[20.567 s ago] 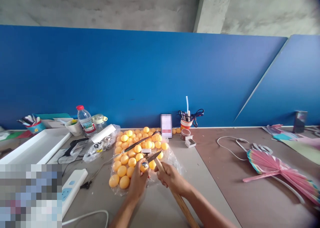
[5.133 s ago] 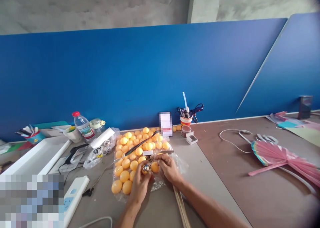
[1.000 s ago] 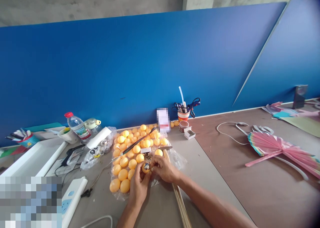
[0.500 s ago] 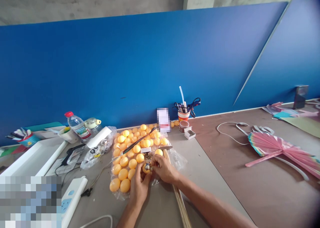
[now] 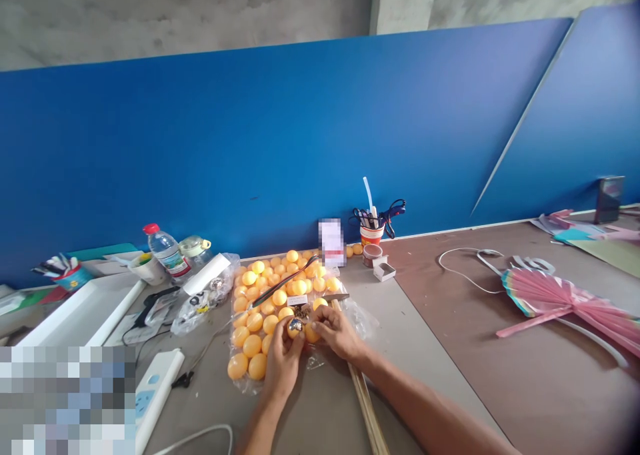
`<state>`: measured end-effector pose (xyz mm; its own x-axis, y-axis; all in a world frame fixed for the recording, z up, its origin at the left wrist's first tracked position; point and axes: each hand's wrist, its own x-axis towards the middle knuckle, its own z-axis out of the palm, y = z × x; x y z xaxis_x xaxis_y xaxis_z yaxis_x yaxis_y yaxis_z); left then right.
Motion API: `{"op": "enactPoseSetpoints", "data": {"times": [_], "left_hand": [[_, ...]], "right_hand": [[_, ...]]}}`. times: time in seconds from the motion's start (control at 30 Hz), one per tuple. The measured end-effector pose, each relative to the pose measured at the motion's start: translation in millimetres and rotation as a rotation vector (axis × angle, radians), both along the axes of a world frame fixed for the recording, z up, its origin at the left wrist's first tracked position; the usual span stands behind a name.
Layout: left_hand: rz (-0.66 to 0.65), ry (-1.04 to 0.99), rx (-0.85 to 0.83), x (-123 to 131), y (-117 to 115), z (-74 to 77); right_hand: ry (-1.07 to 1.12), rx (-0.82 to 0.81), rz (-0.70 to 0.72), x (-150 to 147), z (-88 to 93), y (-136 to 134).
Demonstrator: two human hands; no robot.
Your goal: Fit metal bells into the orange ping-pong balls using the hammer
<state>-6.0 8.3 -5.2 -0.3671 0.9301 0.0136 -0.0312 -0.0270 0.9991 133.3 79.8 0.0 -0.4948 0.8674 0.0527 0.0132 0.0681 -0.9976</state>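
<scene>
From the head-worn camera: Over a grey and brown worktop (image 5: 385, 318), the left hand (image 5: 283, 358) keeps a shiny, silvery round ball with an orange rim (image 5: 296, 327) pinched between thumb and fingers, out from the near edge and left of the grey panel's middle. The right hand (image 5: 341, 336), at the silvery ball a half-second earlier, now stands slightly off to its right. Its fingers are bunched, and whether they pinch something small cannot be told. The gap bares a smooth orange ball (image 5: 311, 336) between the two hands; contact with the right fingers is unclear. The shift suggests a brief break in the two-handed work, with the left hand alone steadying the piece.

Just beyond the fingers sits a heap of small dark brown pieces (image 5: 303, 312), below a small white paper label (image 5: 297, 300). Rows of orange balls (image 5: 253, 344) in clear plastic spread left toward the worktop's back edge, a slim black rod (image 5: 283, 288) lying across them. A hammer-like tool with a dark metal head and pale wooden handle (image 5: 369, 412) passes under the right arm toward the near edge.
</scene>
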Motion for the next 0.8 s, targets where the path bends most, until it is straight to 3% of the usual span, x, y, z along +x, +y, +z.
{"op": "enactPoseSetpoints", "data": {"times": [0.17, 0.3, 0.63, 0.8], "left_hand": [[0.068, 0.078, 0.025, -3.9, 0.7, -3.1], [0.103, 0.119, 0.072, -4.4, 0.4, -1.8], [0.073, 0.165, -0.008, -2.8, -3.4, 13.7], [0.015, 0.098, -0.029, -5.0, -4.6, 11.9]], "right_hand": [[-0.016, 0.145, -0.153, 1.9, 1.3, 4.9], [-0.048, 0.17, -0.248, 4.7, 2.6, 10.3], [-0.278, 0.403, -0.113, 5.0, 0.9, 3.8], [-0.308, 0.41, -0.106, 5.4, 4.0, 2.0]]}}
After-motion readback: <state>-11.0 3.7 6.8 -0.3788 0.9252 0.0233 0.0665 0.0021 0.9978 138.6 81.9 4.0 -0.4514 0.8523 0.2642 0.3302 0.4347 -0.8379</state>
